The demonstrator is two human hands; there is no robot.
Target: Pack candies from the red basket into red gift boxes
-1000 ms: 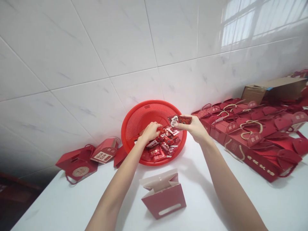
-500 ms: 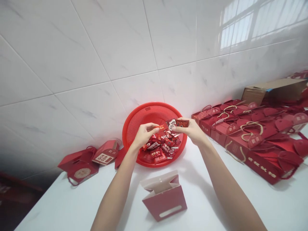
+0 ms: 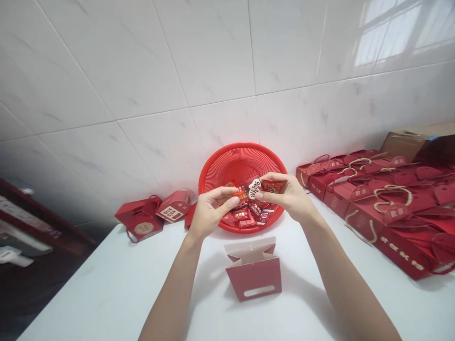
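Above the near side of a red plastic basket [image 3: 213,166], my left hand [image 3: 213,208] pinches a small orange-red wrapped candy [image 3: 242,195]. Opposite it, my right hand [image 3: 286,196] grips wrapped candies, one with a white label and dark lettering [image 3: 254,188] and a red packet [image 3: 273,185]; how many it holds I cannot tell. Loose wrapped candies [image 3: 245,217] lie in the basket below, partly hidden by the hands. Nearer to me, between my forearms, an open red paper box [image 3: 254,279] stands upright on the white table, its top flaps spread and a slot in its front.
Rows of red gift boxes with rope handles [image 3: 377,199] fill the right side, a brown cardboard box [image 3: 405,144] behind them. Two red boxes [image 3: 140,218] stand left of the basket. A tiled wall [image 3: 149,71] rises behind the white table [image 3: 117,289].
The view has shifted, so the basket and boxes appear further right. My hands have drawn back slightly from the basket, still holding the candies.
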